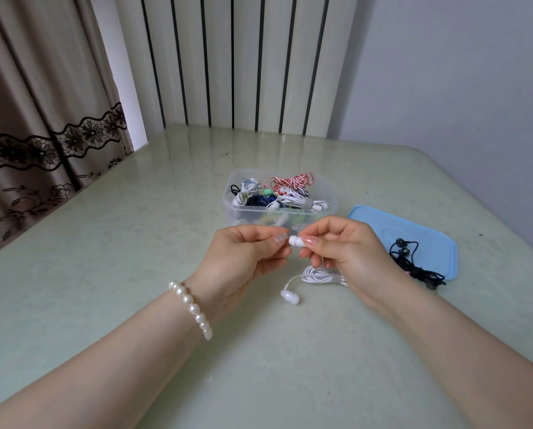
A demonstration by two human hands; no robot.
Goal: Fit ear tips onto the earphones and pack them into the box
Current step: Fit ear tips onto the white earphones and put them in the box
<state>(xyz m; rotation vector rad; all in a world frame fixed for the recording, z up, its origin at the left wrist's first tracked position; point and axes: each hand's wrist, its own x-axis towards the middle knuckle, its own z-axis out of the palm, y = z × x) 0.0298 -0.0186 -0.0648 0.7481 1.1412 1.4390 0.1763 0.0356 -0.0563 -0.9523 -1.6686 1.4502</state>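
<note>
Above the middle of the pale green table, her right hand [342,252] pinches a small, light, hard white plastic earbud [296,241] by its smooth body while left hand [243,258] fingertips, together, press its tip.

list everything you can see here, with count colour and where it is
clear box: one, transparent, table centre, full of coiled earphones in mixed colours
lid: one, light blue, right of the box
dark earphones: one set, navy or black, on the lid
white earphones: one set, coil on table under right hand, one bud lying loose, other bud held
table: one, pale green
bracelet: one, white beads, left wrist
left hand: pinching at the held bud's tip
right hand: pinching the held bud
</note>
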